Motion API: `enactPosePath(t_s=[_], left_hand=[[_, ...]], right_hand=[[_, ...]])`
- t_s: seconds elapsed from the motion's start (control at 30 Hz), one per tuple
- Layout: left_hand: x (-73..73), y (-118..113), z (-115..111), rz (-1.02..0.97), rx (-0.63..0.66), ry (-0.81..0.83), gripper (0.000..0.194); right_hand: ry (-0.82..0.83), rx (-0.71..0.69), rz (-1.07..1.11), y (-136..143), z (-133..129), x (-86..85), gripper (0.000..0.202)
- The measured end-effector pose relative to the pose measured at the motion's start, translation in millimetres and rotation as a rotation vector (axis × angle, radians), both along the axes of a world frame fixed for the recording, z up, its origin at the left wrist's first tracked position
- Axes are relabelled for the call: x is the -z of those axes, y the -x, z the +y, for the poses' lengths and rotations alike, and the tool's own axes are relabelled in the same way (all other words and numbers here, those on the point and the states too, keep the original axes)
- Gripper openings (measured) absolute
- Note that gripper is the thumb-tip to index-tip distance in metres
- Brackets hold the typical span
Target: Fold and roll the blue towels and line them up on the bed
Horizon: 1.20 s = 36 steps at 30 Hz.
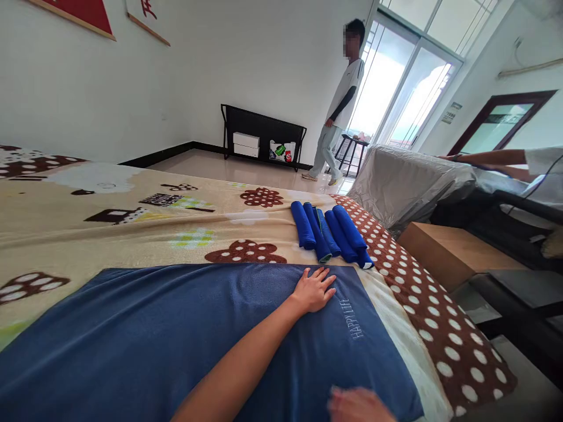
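A dark blue cloth (197, 328) with "HAPPY LIFE" lettering near its right edge lies spread over a patterned blanket (145, 234). On the cloth's upper right part rests my left hand (313, 291), palm down with fingers spread, holding nothing. Just beyond its fingertips several rolled bright blue cloths (325, 234) lie side by side on the blanket. My right hand (358, 404) is at the bottom edge over the cloth, blurred and partly cut off, so its fingers cannot be made out.
Brown polka-dot trim (413, 293) borders the blanket on the right, with a cardboard box (457, 246) beyond. A person (345, 99) stands near the glass doors. Another person's arm (492, 158) reaches over a silver-grey cover (396, 181). A black rack (264, 132) stands by the wall.
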<state>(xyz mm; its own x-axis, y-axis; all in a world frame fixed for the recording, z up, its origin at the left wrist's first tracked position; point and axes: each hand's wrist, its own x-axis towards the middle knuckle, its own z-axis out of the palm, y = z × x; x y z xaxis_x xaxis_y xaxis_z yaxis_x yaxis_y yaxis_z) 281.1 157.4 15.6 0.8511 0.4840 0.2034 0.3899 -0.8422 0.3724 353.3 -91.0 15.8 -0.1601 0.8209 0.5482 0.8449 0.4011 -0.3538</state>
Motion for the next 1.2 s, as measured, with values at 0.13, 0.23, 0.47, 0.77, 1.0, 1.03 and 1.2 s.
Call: enactPosePath(t_s=[0.13,0.23,0.47,0.77,1.0,1.03,1.2], left_hand=[[0.8,-12,-8,-0.027,-0.115,0.0,0.05],[6.7,-17,-15,-0.051,-0.171,-0.015,0.052],[17.2,-16,-15,-0.069,-0.181,-0.032,0.055],[16.9,-16,-15,-0.082,-0.188,-0.016,0.053],[8.1,-17,-11,-0.006,-0.142,0.007,0.054],[6.0,-12,-8,0.006,-0.12,0.005,0.055],[0.0,36,13,0.057,-0.022,-0.021,0.054]], right_hand=[[0.119,0.22,0.017,-64,77,-22.7,0.034],[0.18,0.282,-0.025,-102,144,-15.5,0.038],[0.212,0.428,-0.105,-129,173,16.2,0.045],[0.17,0.43,-0.282,-75,46,27.6,0.055],[-0.189,0.27,-0.447,8,7,24.9,0.048],[-0.238,0.189,-0.407,32,17,26.5,0.042],[-0.692,0.354,-0.005,164,49,72.8,0.022]])
